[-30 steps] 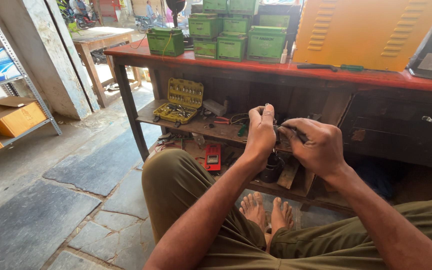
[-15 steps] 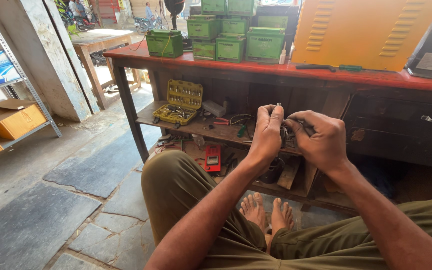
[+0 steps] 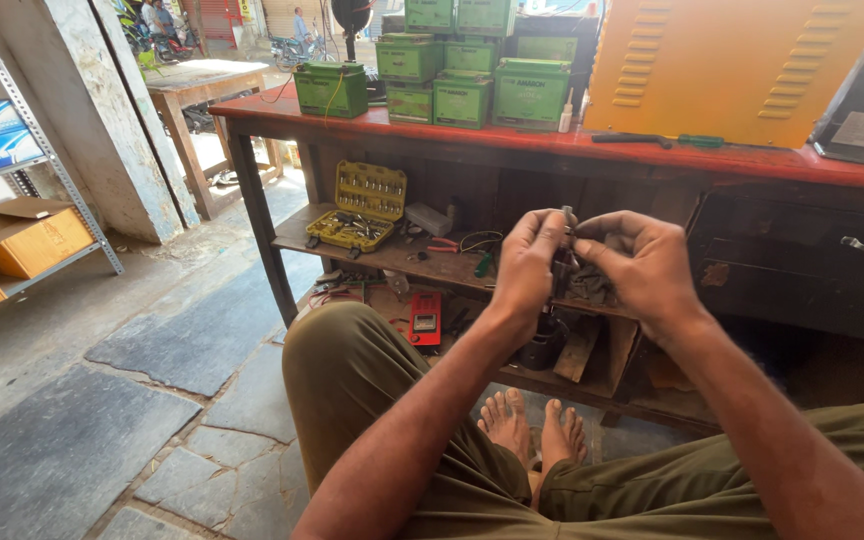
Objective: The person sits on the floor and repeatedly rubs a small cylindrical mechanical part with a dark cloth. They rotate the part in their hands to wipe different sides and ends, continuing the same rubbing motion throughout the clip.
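Observation:
My left hand and my right hand are raised together in front of a red workbench. Both pinch a small dark metal part held between the fingertips; a thin pin sticks up from it by the left thumb. What the part is I cannot make out, as the fingers cover most of it. I sit with knees apart in olive trousers, my bare feet on the stone floor below the hands.
A yellow socket set case lies open on the bench's lower shelf beside pliers and wires. A red meter stands beneath. Green boxes and a yellow metal cabinet sit on top. Shelving with cardboard boxes is at left.
Both hands have risen slightly and stayed together on the small part; the fingers have shifted around it and the pin now shows above the left thumb.

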